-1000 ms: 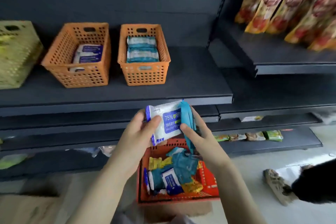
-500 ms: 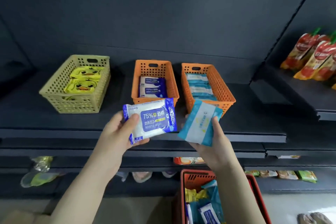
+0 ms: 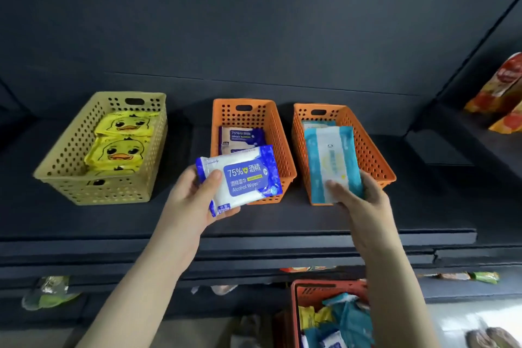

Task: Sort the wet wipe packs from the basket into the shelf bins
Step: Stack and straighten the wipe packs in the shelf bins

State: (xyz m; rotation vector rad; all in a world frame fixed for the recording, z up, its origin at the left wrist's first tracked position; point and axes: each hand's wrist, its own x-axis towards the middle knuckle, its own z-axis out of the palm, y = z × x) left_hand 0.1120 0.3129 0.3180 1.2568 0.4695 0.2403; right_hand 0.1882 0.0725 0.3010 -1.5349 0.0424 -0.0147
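My left hand [image 3: 195, 198] grips a blue-and-white alcohol wipe pack [image 3: 240, 179] in front of the middle orange bin [image 3: 285, 155], which holds matching blue packs. In my right hand [image 3: 358, 198] is a teal-and-white wipe pack [image 3: 330, 161], its far end over the front of the right orange bin [image 3: 370, 152] that holds teal packs. At the left stands a yellow bin [image 3: 67, 161] with yellow duck packs [image 3: 118, 144]. The red basket [image 3: 299, 291] with mixed packs sits below at the bottom.
The three bins stand on a dark shelf [image 3: 254, 220] with a dark back wall. Red-orange snack pouches [image 3: 500, 93] hang on the neighbouring shelf at the right. Small packets [image 3: 483, 275] lie on a lower shelf.
Both hands rose from the basket to the shelf, each carrying a pack. The blue pack now fronts the middle bin and the teal pack reaches over the right bin.
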